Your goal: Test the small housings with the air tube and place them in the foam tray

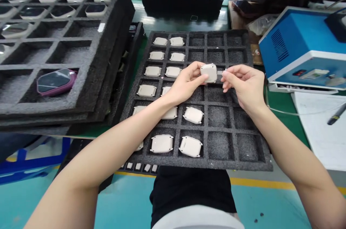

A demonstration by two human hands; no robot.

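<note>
My left hand [187, 79] grips a cream watch case [209, 73] by its left edge, thumb in front, above a black foam tray [218, 115]. Beside the case's right edge, my right hand [244, 83] pinches a small pale strip [220, 72] between thumb and fingertips. Whether the strip touches the case I cannot tell. More cream watch cases [161, 144] lie in the tray's left and middle pockets, several partly hidden by my left arm. Two lie in the middle column, one a watch case [193, 115] turned slightly askew.
At left, stacked foam trays [89, 104] hold watches, including a purple watch [56, 82]. A blue machine [294, 41] stands at right, near white paper [319, 120] and a marker pen [336, 114]. Across the bench, another person's arms are behind a tray of dark parts [181, 3].
</note>
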